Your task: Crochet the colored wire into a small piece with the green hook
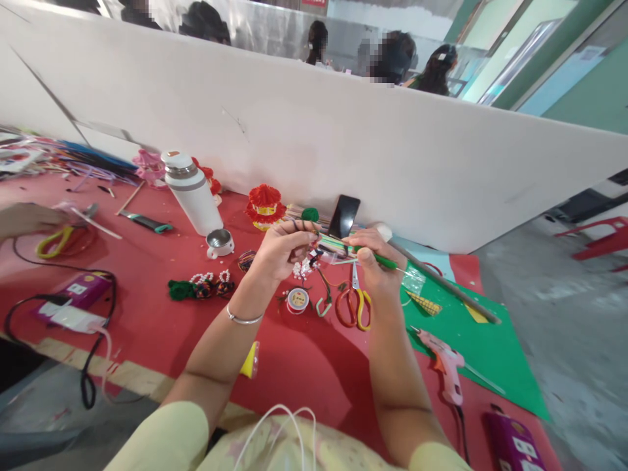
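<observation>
My left hand [290, 245] is closed in a pinch, with dark yarn [305, 226] looped over its fingers. In the fist of my right hand [380, 265] lies a slim green-handled tool, seemingly a crochet hook [386, 261]. Its thin metal shaft sticks out to the right; the end towards my left hand is too small to make out. Below the hands are a thread spool [297, 300], white beads [305, 267] and scissors [347, 307] with red and yellow handles. A dark phone [344, 216] leans on the partition behind them.
Left stand a white thermos [192, 193], its cup [220, 243] and beaded yarn pieces [201, 286]. A co-worker's hand [29, 221] is near yellow-handled scissors [55, 242] and a cutter [146, 222]. Right are a pink glue gun [444, 363], rod [451, 284] and purple power strip [515, 441].
</observation>
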Demonstrator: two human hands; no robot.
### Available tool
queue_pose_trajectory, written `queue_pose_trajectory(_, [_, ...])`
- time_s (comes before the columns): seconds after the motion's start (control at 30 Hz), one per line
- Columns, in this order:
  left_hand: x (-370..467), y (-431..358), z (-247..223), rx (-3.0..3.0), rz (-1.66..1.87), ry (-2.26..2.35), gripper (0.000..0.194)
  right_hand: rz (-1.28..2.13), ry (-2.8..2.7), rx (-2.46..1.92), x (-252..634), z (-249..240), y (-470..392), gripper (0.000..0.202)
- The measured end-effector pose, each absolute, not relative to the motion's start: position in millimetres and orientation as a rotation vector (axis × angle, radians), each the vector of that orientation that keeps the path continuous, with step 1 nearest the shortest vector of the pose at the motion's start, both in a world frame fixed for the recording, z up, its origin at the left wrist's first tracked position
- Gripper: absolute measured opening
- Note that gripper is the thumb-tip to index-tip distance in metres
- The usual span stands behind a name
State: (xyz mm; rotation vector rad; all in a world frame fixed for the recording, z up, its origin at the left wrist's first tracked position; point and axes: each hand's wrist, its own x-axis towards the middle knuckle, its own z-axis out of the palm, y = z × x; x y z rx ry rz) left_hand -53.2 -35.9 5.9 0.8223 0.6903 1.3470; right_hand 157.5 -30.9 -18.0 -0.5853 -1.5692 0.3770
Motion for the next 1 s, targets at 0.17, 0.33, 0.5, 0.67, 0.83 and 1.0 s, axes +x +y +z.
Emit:
queue_pose_trajectory(0.17, [-49, -38, 9, 0.836, 1.347, 0.698, 0.016, 0.353, -1.623, -0.667, 149, -14, -42, 0.018])
queue_pose_trajectory(0.33, [-42, -39, 8, 0.875, 1.374, 0.722, 0.017, 0.402, -1.617, -0.681, 142, -14, -48, 0.016])
queue_pose_trajectory(0.5, [-34, -43, 6, 0.965, 1.464, 0.757, 0.012, 0.392, -1.662, -0.824, 135, -12, -50, 0.006])
queue_pose_trajectory(0.67, [-28, -45, 5, 1.033, 1.523, 0.777, 0.010, 0.546, -1.584, -0.922, 132, -16, -48, 0.010])
queue_pose_trajectory(0.83, [-27, -44, 1, 1.089, 1.523, 0.792, 0.010, 0.633, -1.515, -0.985, 133, -15, -49, 0.009])
queue_pose_trajectory(1.0, [-27, -44, -1, 1.154, 1.532, 0.800, 0.005, 0.654, -1.518, -1.007, 134, -15, -48, 0.012])
